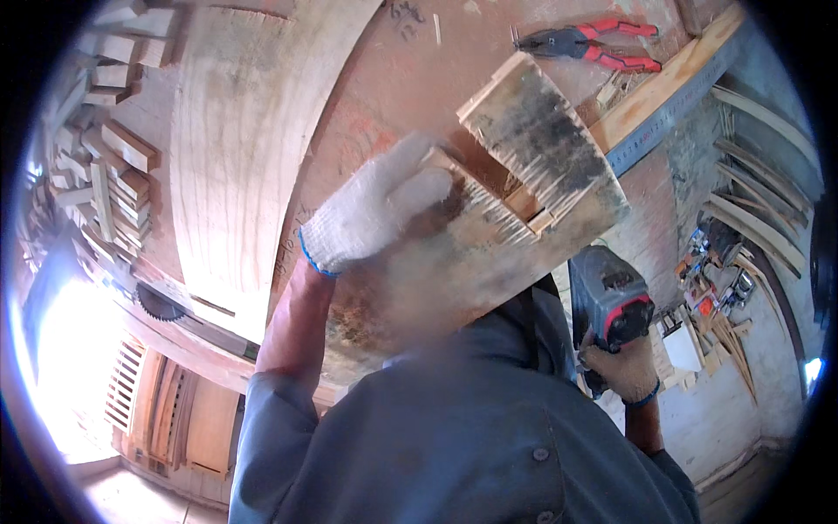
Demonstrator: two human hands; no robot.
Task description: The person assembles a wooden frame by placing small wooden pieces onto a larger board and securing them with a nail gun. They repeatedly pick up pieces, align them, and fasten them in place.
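A stained wooden board (436,271) with a slot and splintered edges lies across the bench in front of me. My left hand (375,205), in a white knitted glove, is closed over the board's upper edge beside the slot; its fingertips are partly blurred. A dark, blotched panel (546,131) forms the slot's right side. Low at my right, my right hand (621,371), also gloved, wraps round the handle of a grey power tool (602,284) with a black and red end. The tool is beside the board, and its working tip is hidden.
Red-handled pliers (602,44) lie at the far side of the bench (384,96). Right of them runs a wooden strip with a ruler (646,131). A wide pale plywood sheet (236,148) lies left. Beyond it are stacked wood blocks (127,183) and a circular saw blade (159,301).
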